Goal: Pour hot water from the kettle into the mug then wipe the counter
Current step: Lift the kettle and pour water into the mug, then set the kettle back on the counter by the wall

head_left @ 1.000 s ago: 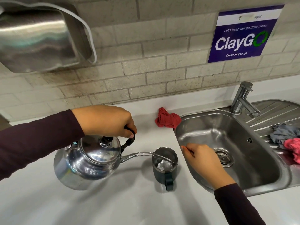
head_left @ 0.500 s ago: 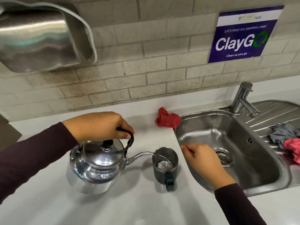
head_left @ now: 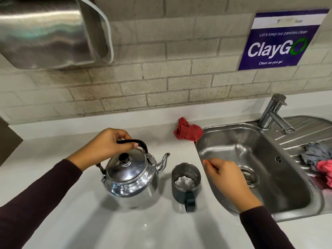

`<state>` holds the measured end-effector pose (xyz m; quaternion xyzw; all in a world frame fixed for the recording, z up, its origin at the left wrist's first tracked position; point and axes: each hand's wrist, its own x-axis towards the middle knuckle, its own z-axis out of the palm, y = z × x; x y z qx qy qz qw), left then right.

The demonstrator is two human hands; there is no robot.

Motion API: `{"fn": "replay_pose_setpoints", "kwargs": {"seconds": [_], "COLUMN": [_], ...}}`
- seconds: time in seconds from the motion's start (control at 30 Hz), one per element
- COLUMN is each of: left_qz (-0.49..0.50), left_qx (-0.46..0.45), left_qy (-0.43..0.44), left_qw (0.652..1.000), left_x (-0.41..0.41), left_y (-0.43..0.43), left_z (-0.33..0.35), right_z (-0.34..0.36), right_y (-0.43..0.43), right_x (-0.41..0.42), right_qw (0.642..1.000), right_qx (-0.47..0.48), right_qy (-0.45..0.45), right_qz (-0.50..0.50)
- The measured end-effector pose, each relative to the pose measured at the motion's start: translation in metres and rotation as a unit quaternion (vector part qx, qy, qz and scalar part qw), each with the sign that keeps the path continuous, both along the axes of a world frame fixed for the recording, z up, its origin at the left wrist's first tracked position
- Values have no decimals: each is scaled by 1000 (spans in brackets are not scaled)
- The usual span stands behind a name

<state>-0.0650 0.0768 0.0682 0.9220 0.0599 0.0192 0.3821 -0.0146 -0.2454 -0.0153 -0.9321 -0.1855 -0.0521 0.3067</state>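
A shiny steel kettle [head_left: 131,178] stands upright on the white counter [head_left: 152,229], its spout pointing right and clear of the mug. My left hand [head_left: 106,146] grips the kettle's black handle from above. Just right of it sits a dark mug [head_left: 186,184] with a steel inside, liquid and white foam in it, handle toward me. My right hand [head_left: 228,178] rests on the sink's left rim beside the mug, fingers loosely curled, holding nothing. A crumpled red cloth [head_left: 187,131] lies on the counter behind the mug, at the sink's corner.
A steel sink [head_left: 251,150] with a drain and a tap [head_left: 273,114] fills the right side. Grey and pink cloths [head_left: 321,159] lie on its draining board. A steel dispenser [head_left: 50,31] hangs on the tiled wall at upper left.
The kettle has swung back from its tilted pouring position to upright, spout lifted away from the mug, and now sits on the counter. My right hand has stayed on the sink rim.
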Motion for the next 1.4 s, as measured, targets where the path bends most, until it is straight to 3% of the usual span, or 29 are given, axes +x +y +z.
{"fn": "replay_pose_setpoints", "kwargs": {"seconds": [0.23, 0.5, 0.9, 1.4], "left_qz": [45, 37, 11, -4], "left_qx": [9, 86, 107, 96], "left_qy": [-19, -19, -7, -56], "left_qw": [999, 995, 994, 994], "left_x": [31, 94, 185, 218], "left_y": [16, 27, 34, 39], "left_z": [-19, -32, -64, -87], "right_z": [1, -4, -7, -11], "right_y": [10, 17, 26, 27], "right_x": [7, 20, 37, 46], "right_qw": [1000, 1000, 999, 998], "right_qx": [-2, -19, -51, -56], "right_qy": [2, -2, -3, 9], "right_qz": [7, -3, -16, -21]}}
